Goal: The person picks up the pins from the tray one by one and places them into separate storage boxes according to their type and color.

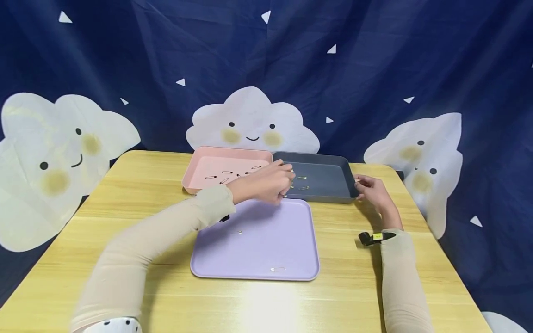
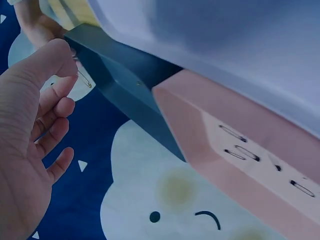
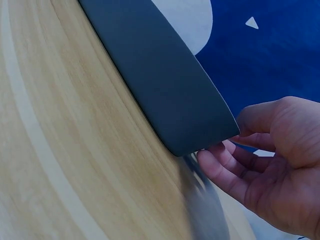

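Observation:
My left hand (image 1: 269, 182) is over the left end of the dark grey tray (image 1: 326, 199). Between thumb and forefinger it pinches a gold safety pin (image 2: 84, 80), which hangs down in the left wrist view. Several gold safety pins lie in the dark tray, one of them a gold pin (image 1: 304, 188) near its front. With my right hand (image 1: 375, 192) I hold the dark tray's right front corner, thumb and fingers against its wall. Dark safety pins, among them a black pin (image 1: 211, 177), lie in the pink tray (image 1: 189, 184).
In front of both deeper trays lies a shallow purple tray (image 1: 258, 259). On it are a safety pin (image 1: 278, 269) near the front rim and a smaller pin (image 1: 239, 232) further left. Everything stands on a wooden table (image 1: 350, 286), with a blue cloud-patterned curtain (image 1: 358, 92) behind.

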Tool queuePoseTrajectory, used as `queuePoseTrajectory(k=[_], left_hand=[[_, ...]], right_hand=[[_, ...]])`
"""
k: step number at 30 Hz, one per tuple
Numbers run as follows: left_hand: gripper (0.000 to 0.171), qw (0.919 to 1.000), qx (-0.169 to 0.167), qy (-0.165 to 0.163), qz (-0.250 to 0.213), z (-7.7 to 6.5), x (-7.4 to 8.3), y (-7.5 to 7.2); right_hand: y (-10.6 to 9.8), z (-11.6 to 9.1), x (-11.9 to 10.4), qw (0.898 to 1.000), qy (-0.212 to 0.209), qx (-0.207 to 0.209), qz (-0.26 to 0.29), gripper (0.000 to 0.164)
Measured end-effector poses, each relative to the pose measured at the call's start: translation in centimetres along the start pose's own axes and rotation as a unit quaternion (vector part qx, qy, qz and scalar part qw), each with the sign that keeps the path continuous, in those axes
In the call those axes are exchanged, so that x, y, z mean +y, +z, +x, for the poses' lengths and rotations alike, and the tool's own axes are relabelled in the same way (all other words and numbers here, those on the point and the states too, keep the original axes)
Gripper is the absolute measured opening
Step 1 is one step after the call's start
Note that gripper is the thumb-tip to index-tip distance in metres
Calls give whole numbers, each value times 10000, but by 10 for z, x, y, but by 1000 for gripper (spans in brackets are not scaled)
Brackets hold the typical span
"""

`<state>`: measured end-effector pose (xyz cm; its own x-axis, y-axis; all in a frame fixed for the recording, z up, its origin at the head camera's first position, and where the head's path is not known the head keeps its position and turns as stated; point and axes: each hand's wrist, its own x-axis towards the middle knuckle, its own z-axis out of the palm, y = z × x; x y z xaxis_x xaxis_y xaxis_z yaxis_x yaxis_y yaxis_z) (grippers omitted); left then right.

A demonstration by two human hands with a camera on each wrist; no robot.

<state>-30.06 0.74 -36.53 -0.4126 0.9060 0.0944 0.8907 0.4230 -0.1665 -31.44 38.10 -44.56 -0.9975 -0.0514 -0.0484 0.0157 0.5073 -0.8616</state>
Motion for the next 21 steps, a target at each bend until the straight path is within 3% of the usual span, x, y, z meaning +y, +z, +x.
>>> queuePoseTrajectory(k=[5, 14, 17, 21], left_hand=[[11, 9999, 45, -114, 62, 21, -1, -5], [10, 9995, 45, -292, -103, 57, -5, -13], [10, 9993, 168, -327, -116, 67, -5, -14], [9, 9983, 455, -364, -44, 80, -5, -12]], right_hand=[[-1, -1, -6, 9999, 33, -86, 43, 45], [0, -19, -36, 9999, 27, -151, 23, 44], [0, -18, -33, 9999, 13, -145, 67, 44], [-1, -5, -13, 9999, 44, -99, 108, 44]])
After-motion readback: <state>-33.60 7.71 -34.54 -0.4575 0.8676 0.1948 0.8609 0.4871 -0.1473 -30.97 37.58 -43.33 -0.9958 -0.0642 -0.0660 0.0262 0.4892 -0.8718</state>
